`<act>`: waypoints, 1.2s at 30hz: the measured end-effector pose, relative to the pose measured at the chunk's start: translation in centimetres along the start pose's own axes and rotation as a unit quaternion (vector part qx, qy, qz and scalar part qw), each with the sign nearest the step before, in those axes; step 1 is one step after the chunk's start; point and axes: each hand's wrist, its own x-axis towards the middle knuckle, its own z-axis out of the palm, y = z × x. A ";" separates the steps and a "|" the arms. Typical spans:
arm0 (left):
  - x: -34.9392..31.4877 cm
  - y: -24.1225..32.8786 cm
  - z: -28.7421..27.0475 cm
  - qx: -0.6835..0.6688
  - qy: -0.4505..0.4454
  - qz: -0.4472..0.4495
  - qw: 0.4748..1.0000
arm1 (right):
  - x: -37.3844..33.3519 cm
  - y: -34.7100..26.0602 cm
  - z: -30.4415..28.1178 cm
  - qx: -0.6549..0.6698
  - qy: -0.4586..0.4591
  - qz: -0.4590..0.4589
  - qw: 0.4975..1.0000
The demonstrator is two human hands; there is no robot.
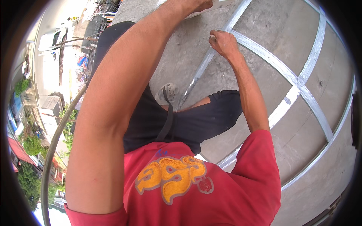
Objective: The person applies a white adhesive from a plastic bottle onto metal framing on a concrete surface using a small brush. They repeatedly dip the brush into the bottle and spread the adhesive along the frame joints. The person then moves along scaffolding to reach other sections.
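My right hand [226, 43] is closed around a tool with a rounded pale handle end [213, 37]; its working end is hidden. The fist rests over a junction of whitish-silver strips [266, 56] that cross a grey concrete surface [298, 34]. At the top edge my left hand [198, 5] is partly cut off, its fingers curled beside a pale, whitish thing [205, 12]. I cannot make out what it grips. The strip [205, 62] running down from my right hand turns patchy and darker at its lower end.
My dark-clad bent leg [203, 120] and a light clog [170, 91] are close to the concrete. A dark strap [166, 124] hangs across my lap. At left, a curved cable or hose [56, 139] runs past a street far below, with a white vehicle [52, 62].
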 end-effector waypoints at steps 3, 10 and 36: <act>1.1 1.0 0.7 -0.022 -0.035 -0.005 0.999 | -5.3 -1.0 1.3 -0.048 0.047 -0.068 0.995; -0.3 -0.3 0.3 0.039 0.032 0.041 0.998 | -12.4 -10.3 5.7 0.179 -0.242 -0.190 0.935; 0.9 0.8 -1.3 -0.021 -0.077 -0.045 0.996 | -9.4 -8.6 7.3 0.024 -0.096 -0.156 0.983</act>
